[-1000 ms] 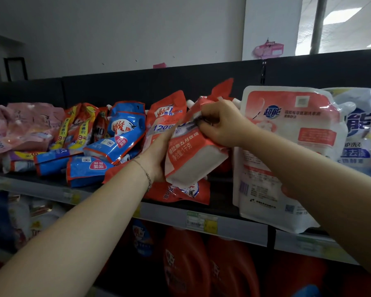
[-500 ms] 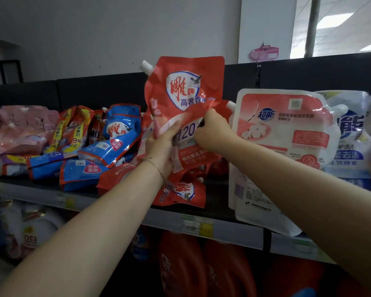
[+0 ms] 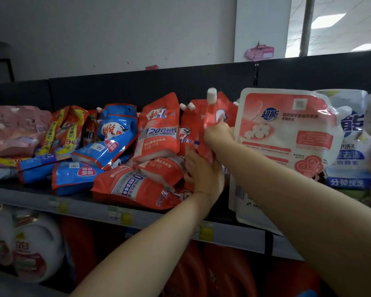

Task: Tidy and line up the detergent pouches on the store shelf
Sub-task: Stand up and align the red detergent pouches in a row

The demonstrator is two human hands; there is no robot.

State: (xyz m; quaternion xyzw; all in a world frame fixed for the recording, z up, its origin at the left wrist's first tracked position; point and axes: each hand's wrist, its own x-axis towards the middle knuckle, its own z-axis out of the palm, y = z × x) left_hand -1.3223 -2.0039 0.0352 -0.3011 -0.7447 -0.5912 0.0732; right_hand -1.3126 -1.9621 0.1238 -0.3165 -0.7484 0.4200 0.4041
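Lower now than half a second ago, the pouch (image 3: 210, 116) is turned edge-on and no longer faces me. My right fingers (image 3: 212, 133) curl round its middle, and the right hand (image 3: 219, 135) grips it upright with the cap (image 3: 211, 97) on top. My left fingers (image 3: 191, 155) lie straight and flat against its lower side; the left hand (image 3: 202, 171) holds nothing. The pouch stands toward the back of the shelf (image 3: 137, 217), between the leaning red pouches (image 3: 159, 129) on its left and the big white pouch (image 3: 287, 129) on its right. Blue pouches (image 3: 114, 133) slump further left.
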